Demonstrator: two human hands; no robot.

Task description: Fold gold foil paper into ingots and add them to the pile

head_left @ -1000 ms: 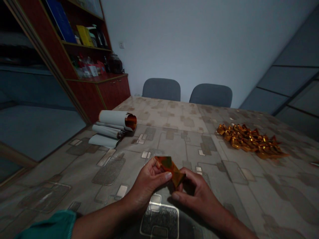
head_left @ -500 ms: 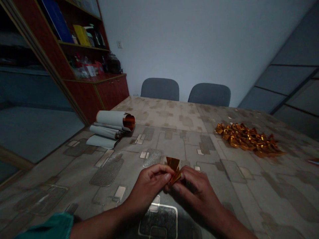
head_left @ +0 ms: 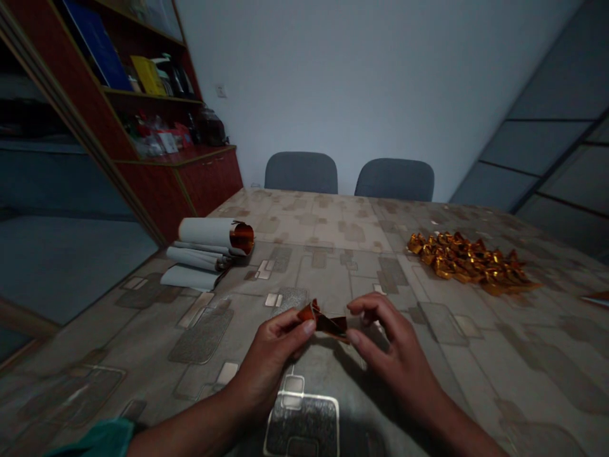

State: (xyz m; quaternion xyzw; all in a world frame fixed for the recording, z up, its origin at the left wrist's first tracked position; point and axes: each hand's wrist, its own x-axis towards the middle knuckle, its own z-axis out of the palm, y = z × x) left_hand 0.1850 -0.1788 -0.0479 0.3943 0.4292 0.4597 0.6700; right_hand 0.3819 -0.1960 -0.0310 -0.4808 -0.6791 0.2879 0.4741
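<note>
My left hand (head_left: 278, 343) pinches one end of a folded piece of shiny gold foil paper (head_left: 333, 325) between thumb and fingers, just above the patterned table. Close by its right end is my right hand (head_left: 387, 336), thumb and fingers spread apart; the thumb tip is at the foil's edge, and I cannot tell whether it touches. Off to the right lies a cluster of folded gold foil pieces (head_left: 469, 260) in rows. At the left rest rolled and folded sheets (head_left: 207, 235), pale outside and gold inside.
Two grey chairs (head_left: 301, 172) stand behind the table (head_left: 328, 219). A red-brown cabinet (head_left: 209, 181) with shelves of items is at the back left. Another flat item (head_left: 597, 298) lies at the table's right edge.
My right hand has let go of the foil and opened its fingers. The foil has turned from upright to lying more sideways, with my left hand still on it.
</note>
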